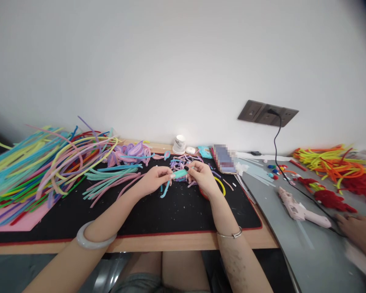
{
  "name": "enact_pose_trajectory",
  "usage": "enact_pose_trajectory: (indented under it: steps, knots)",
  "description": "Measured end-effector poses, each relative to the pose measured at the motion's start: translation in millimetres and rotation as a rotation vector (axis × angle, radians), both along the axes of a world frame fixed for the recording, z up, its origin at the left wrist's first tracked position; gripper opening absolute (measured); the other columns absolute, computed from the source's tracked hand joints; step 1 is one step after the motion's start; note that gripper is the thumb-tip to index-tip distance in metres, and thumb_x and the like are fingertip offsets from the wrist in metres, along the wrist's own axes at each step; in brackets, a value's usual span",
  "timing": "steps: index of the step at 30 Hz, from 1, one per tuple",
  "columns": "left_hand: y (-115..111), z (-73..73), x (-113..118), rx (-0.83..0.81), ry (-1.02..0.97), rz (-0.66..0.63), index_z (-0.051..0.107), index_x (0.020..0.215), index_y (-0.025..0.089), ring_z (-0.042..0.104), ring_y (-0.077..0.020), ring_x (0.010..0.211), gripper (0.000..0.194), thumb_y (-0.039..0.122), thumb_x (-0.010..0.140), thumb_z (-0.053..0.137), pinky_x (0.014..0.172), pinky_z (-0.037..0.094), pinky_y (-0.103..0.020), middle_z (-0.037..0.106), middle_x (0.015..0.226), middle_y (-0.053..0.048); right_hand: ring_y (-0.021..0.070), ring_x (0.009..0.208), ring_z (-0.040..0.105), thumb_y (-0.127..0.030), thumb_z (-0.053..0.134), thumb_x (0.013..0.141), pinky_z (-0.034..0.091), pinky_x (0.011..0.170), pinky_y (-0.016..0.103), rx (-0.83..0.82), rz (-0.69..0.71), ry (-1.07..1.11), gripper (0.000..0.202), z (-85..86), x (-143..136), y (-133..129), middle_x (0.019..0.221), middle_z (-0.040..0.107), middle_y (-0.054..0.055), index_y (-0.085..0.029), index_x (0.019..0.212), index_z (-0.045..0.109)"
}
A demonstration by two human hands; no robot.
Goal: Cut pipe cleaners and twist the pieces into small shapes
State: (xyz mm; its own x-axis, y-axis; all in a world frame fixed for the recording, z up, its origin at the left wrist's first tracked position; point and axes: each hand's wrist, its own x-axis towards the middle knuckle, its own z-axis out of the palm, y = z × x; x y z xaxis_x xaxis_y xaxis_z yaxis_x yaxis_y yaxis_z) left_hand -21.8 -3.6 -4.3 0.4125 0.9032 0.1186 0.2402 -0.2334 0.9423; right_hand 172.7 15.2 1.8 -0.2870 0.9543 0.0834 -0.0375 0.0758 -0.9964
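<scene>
Between my two hands, above the black mat [167, 221], is a mint-green fuzzy piece [180, 173]. My left hand [158, 178] pinches its left end between thumb and fingers. At its right end, the fingers of my right hand [199, 175] are closed on it, with a small dark thing at the fingertips. A blue stem [165, 191] hangs below my left fingertips. Just behind the hands lies a pile of purple and blue short stems [177, 162]. A yellow ring [222, 186] is partly hidden by my right hand.
Many coloured pipe cleaners [57, 167] spread over the left side. A paper cup [179, 143] and a phone [224, 158] stand near the wall. To the right, a glue gun [301, 211] lies on a grey table, with a cord and another person's hand [358, 232] nearby.
</scene>
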Motion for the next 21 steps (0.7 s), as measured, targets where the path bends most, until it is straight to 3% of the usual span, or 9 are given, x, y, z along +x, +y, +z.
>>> enact_pose_trajectory:
  steps: [10,14,21]
  knots:
    - [-3.0,7.5,-2.2,0.299,0.301,0.056,0.059,0.067,0.016,0.05,-0.0119,0.06,0.025,0.029,0.081,0.044,0.059,0.035,-0.022,0.058,0.063,0.0,0.0108,0.04,0.058,-0.029,0.062,0.068,0.049,0.041,0.021,-0.184,0.014,-0.063,0.019,-2.4,1.9,0.8,0.052,0.064,0.001,-0.016,0.071,0.048]
    - [-2.2,8.0,-2.5,0.35,0.329,0.075,0.058,0.067,0.017,0.053,-0.0134,0.064,0.023,0.027,0.081,0.043,0.063,0.036,-0.022,0.06,0.067,0.0,0.0072,0.036,0.052,-0.03,0.063,0.067,0.044,0.037,0.017,-0.162,0.024,-0.048,0.02,-3.9,3.7,1.7,0.05,0.061,-0.001,-0.015,0.067,0.049]
    - [-3.1,8.3,-1.6,0.328,0.296,0.076,0.06,0.068,0.017,0.053,-0.0137,0.064,0.023,0.028,0.081,0.045,0.064,0.037,-0.022,0.061,0.066,-0.001,0.0048,0.032,0.044,-0.027,0.062,0.066,0.036,0.032,0.015,-0.128,-0.102,0.043,0.02,-4.1,-3.1,0.7,0.045,0.056,-0.003,-0.015,0.058,0.048]
